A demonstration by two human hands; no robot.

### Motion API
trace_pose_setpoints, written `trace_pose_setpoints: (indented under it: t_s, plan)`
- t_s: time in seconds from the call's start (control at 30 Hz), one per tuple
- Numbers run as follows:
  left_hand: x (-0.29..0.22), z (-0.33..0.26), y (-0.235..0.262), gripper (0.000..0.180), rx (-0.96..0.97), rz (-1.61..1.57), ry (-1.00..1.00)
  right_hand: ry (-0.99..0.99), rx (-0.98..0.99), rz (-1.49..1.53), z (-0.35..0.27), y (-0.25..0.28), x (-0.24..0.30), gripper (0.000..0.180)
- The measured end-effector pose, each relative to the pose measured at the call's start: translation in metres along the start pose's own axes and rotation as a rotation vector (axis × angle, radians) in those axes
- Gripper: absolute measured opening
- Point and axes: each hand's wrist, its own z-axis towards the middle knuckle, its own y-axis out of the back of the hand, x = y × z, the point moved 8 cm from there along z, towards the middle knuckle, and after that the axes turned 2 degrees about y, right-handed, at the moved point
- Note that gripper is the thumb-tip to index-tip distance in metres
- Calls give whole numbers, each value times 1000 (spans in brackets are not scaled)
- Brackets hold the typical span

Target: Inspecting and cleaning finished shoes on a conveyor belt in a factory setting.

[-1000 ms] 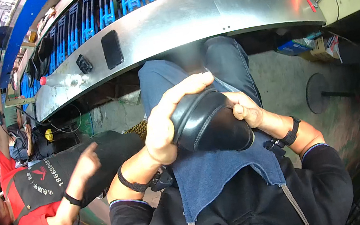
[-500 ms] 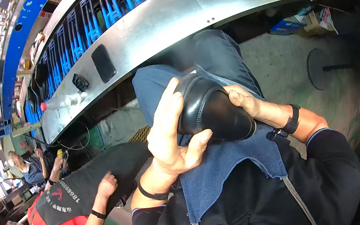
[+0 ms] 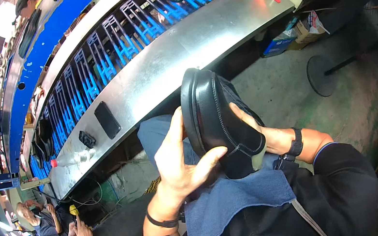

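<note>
- A long steel desk (image 3: 197,43) curves from the lower left to the upper right, blue slotted racks (image 3: 106,57) lining its far edge; its near edge passes just above the worker's knees.
- Bare concrete floor (image 3: 292,88) lies open to the right, with a round black stand base (image 3: 322,76) and, under the desk's right end, a blue carton (image 3: 278,46) beside a brown cardboard box (image 3: 308,27).
- A black shoe (image 3: 219,123) is held over the lap and blue apron (image 3: 235,199), apart from the desk, long axis nearly upright, sole facing left, opening toward the lower right.
- The left hand (image 3: 181,163) is spread against the sole, thumb hooked across the heel.
- The right hand (image 3: 253,123) sits partly inside the shoe, fingers hidden; its grip cannot be told.
- On the desk's left part lie a flat black phone (image 3: 107,120), a small black block (image 3: 87,139) and a clear bottle (image 3: 70,159) at the near edge.
</note>
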Motion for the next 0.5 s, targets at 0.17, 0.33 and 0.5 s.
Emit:
trace_pose_setpoints:
  t_s: [0.17, 0.33, 0.5]
  plan:
    - [11, 4, 8, 87, 104, -7, 71, -86, -137, -118, 1, 15, -16, 79]
    - [27, -1, 21, 75, 167, -59, 99, -88, -122, -85, -2, 18, -20, 79]
    - [28, -6, 29, 74, 193, -328, 202, -109, 132, 149, 4, -12, -27, 66]
